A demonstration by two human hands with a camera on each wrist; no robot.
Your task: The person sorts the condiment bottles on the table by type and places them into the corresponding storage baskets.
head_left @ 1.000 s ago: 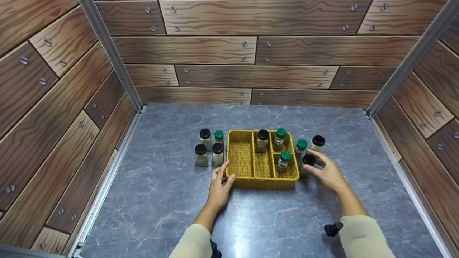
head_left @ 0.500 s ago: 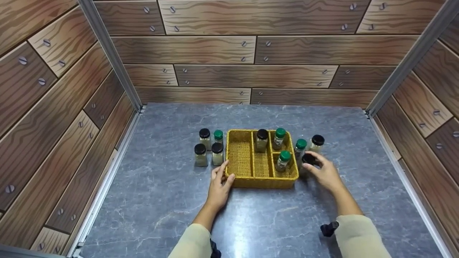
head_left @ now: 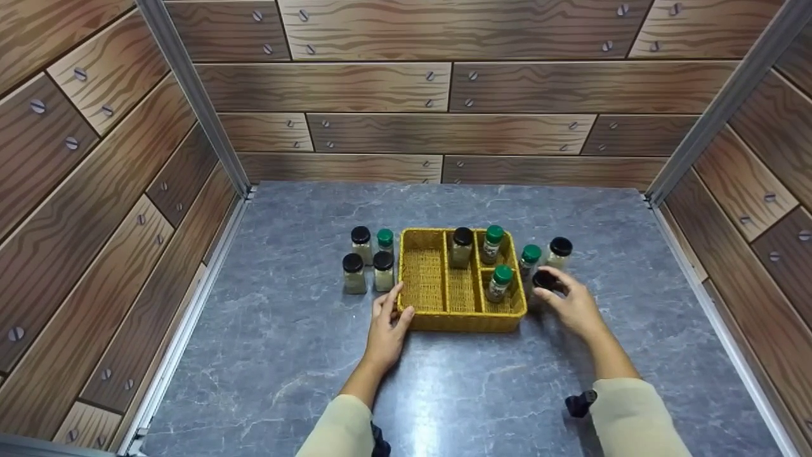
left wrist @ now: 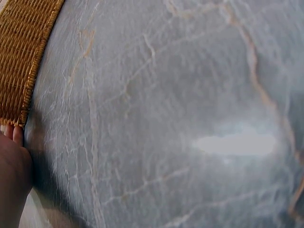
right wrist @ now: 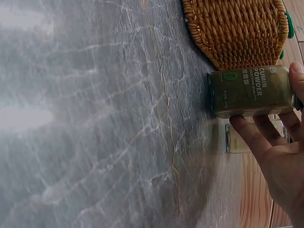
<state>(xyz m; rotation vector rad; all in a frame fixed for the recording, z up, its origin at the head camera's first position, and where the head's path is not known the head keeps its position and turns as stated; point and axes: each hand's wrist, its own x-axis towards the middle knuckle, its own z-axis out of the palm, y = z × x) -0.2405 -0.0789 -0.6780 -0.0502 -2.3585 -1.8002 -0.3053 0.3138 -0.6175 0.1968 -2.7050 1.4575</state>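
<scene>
A woven basket (head_left: 466,322) with several compartments sits mid-table. My left hand (head_left: 385,336) grips its near left corner, fingers along the side and thumb at the front. Just right of the basket, my right hand (head_left: 576,308) holds a black-lidded cumin powder jar (right wrist: 254,92) by its upper part, thumb and fingers on opposite sides. The jar stands upright, its base on or very near the table. In the basket are a black-lidded jar (head_left: 462,249) in the middle compartment and two green-lidded jars, one back right (head_left: 492,245), one front right (head_left: 499,284). The left compartment holds nothing.
Behind the held jar stand a green-lidded jar (head_left: 530,257) and a black-lidded jar (head_left: 559,252). Left of the basket several more jars are grouped, among them a green-lidded one (head_left: 385,241) and a black-lidded one (head_left: 354,274). Wood-patterned walls (head_left: 355,89) enclose the marbled table (head_left: 273,355).
My right hand and wrist shift very slightly left, still around the cumin jar, which stays beside the basket. The left hand and basket keep their places.
</scene>
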